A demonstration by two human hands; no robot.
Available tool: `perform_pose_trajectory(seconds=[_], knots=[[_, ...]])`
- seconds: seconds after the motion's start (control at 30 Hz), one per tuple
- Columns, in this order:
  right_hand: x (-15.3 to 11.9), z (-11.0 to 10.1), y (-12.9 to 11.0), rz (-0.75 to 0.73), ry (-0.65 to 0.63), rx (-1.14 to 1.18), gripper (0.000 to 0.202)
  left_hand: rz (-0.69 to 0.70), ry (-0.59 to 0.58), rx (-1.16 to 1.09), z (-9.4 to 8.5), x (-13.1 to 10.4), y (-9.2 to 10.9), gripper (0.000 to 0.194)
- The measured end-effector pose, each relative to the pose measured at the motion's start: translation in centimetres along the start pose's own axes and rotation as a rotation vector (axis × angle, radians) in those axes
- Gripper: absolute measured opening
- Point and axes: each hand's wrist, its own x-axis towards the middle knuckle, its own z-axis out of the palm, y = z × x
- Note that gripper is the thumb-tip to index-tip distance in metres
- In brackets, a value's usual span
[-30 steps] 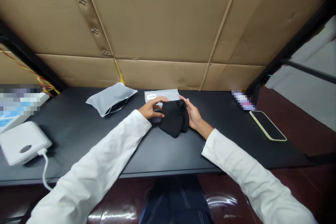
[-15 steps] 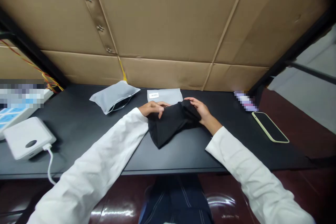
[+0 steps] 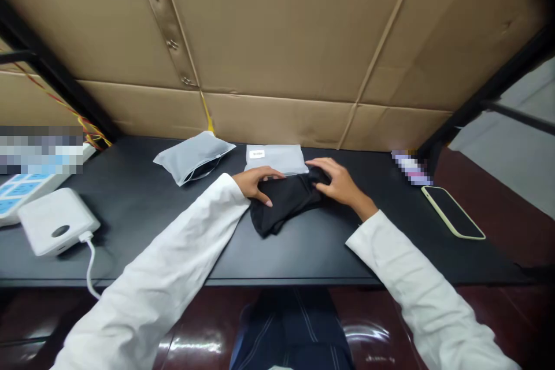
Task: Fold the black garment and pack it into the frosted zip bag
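The right hand (image 3: 342,183) has brought its thumb over the cloth (image 3: 288,201).
Its grip and the left hand (image 3: 251,182) clasp the ends; the cloth seems to touch the bench (image 3: 277,263), just in front of the labelled bag (image 3: 281,158).

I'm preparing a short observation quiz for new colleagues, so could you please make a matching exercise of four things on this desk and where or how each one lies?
Things:
1. Black cloth
2. Phone
3. White device
4. Labelled grey pouch

Places and states:
A. Has a white cable plugged in
B. Just beyond the thing being handled
C. Touched by the left hand and right hand
D. Near the desk's right end

Pairs: 1-C; 2-D; 3-A; 4-B.
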Motion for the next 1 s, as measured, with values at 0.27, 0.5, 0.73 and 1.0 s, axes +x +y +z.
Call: perform_pose_trajectory(seconds=[0.27,0.5,0.73,1.0], knots=[[-2.4,-3.4,6.3,0.361,0.294,-0.317,0.04,0.061,0.386,0.332,-0.4,-0.2,0.7,0.029],[-3.0,-5.4,5.4,0.445,-0.116,0.109,0.023,0.084,0.344,0.133,-0.3,-0.3,2.9,0.033],[-3.3,-5.7,5.0,0.35,-0.295,0.174,0.042,0.074,-0.026,0.242,0.1,-0.3,3.6,0.033],[-3.3,-4.6,5.6,0.382,-0.02,-0.034,0.016,0.088,-0.011,0.445,0.5,0.0,4.4,0.029]])
